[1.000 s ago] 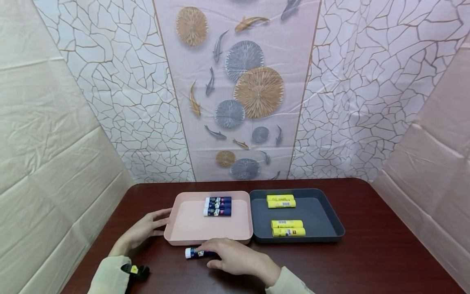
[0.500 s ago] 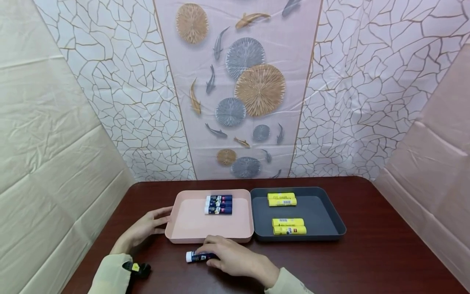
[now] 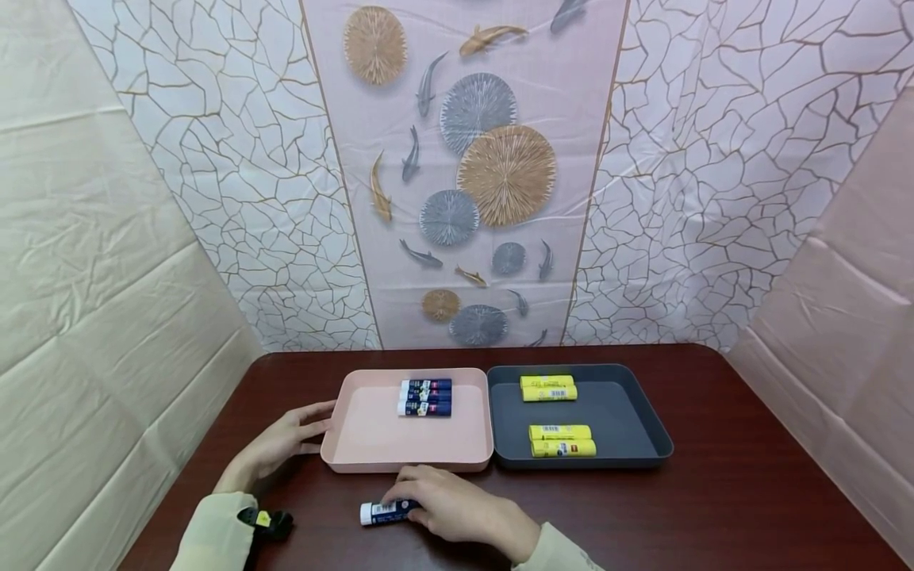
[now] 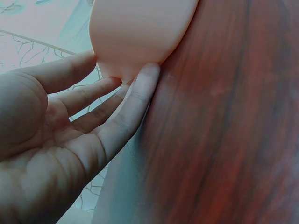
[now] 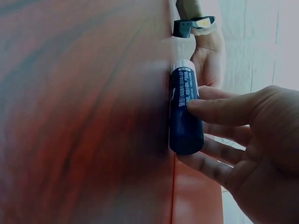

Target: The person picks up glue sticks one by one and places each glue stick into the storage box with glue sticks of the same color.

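Observation:
My right hand [image 3: 453, 507] pinches a dark blue glue stick with a white cap [image 3: 385, 511] on the table in front of the pink tray [image 3: 367, 432]. In the right wrist view the thumb lies on the label side of this glue stick [image 5: 184, 116], with fingers behind and under its end. My left hand [image 3: 282, 444] touches the pink tray's left side with loosely extended fingertips; the left wrist view shows these fingers [image 4: 126, 114] against the tray wall [image 4: 135, 37]. Inside the pink tray, several blue glue sticks [image 3: 424, 398] lie side by side.
Right of the pink tray stands a dark grey tray [image 3: 635, 420], touching it. Two yellow glue sticks [image 3: 548, 388] lie at its back and two more yellow glue sticks [image 3: 562, 441] nearer its front. Patterned cloth [image 3: 478, 238] hangs behind the brown table [image 3: 714, 492].
The blue glue stick has rolled slightly toward me, and its label now shows a different side. My right hand has moved a little with it. The left hand stays at the tray.

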Tool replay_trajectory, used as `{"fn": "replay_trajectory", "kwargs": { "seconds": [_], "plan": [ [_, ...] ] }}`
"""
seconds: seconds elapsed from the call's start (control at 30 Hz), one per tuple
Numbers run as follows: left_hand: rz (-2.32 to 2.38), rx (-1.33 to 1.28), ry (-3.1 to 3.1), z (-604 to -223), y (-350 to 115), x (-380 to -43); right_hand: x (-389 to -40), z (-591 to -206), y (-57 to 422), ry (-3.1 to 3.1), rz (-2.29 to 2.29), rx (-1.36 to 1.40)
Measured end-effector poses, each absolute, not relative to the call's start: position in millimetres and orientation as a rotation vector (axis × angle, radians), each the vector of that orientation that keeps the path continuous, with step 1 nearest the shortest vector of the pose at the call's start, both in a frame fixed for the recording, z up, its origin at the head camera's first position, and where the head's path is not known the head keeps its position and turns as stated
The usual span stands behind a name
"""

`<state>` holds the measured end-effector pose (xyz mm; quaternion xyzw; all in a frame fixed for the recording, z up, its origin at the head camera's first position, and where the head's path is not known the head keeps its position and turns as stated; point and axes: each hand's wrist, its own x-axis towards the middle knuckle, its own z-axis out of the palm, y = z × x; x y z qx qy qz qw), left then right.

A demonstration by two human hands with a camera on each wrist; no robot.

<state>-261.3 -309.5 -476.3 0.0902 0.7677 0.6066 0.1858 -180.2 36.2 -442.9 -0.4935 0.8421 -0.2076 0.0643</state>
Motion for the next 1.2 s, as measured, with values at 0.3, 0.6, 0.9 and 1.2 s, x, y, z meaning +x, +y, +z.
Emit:
{"fn": "replay_trajectory", "kwargs": {
  "seconds": [0.3, 0.6, 0.9, 1.2],
  "plan": [
    [1.709, 0.257, 2.153, -476.0, -309.6, -261.7, -178.4, -443.0, 36.8, 2.509, -0.585, -1.487],
    [1.699, 0.262, 2.167, -475.1, -309.4, -261.1, -177.9, -442.6, 37.1, 2.550, -0.554, -1.464],
    [1.713, 0.256, 2.156, -475.6, -309.5, -260.5, -178.4, -442.4, 36.3, 2.535, -0.600, -1.425],
    [1.705, 0.279, 2.167, -474.0, -309.6, -259.0, -179.5, -439.7, 37.2, 2.559, -0.647, -1.437]
  ]
}}
